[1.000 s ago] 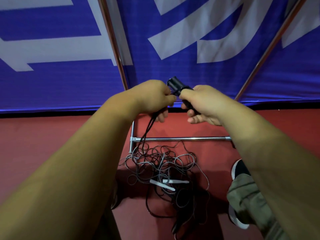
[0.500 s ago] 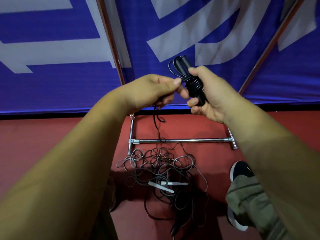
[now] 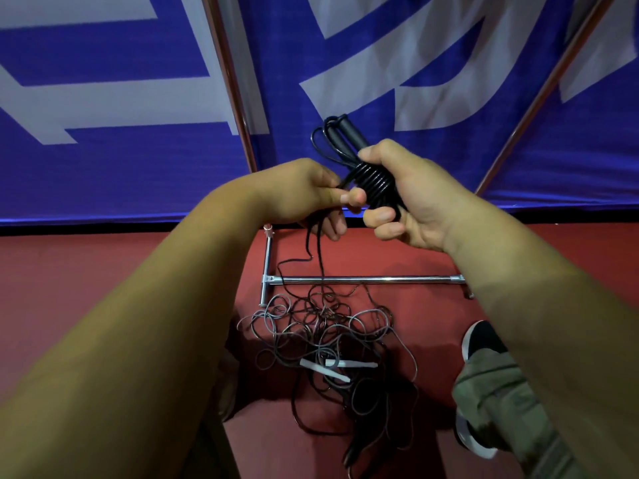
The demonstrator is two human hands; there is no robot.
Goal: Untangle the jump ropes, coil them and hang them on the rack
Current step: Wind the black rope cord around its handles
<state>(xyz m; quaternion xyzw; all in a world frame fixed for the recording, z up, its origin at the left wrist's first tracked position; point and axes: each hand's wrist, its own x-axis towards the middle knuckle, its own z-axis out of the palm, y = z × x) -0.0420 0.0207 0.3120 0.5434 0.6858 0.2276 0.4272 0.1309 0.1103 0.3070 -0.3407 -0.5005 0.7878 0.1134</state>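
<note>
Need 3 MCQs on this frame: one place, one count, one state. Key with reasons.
1. The tangle lies: A) on the floor by the rack bar B) draped over the bar C) on a table.
2. White handles in it: A) one B) two C) four.
3. The black rope in the right hand is: A) wound round the black handles B) hanging straight C) cut.
1 A: it sprawls on red floor beside the bar. 2 B: two white sticks show. 3 A: tight turns wrap the handles; the left hand pinches the free strand.
</note>
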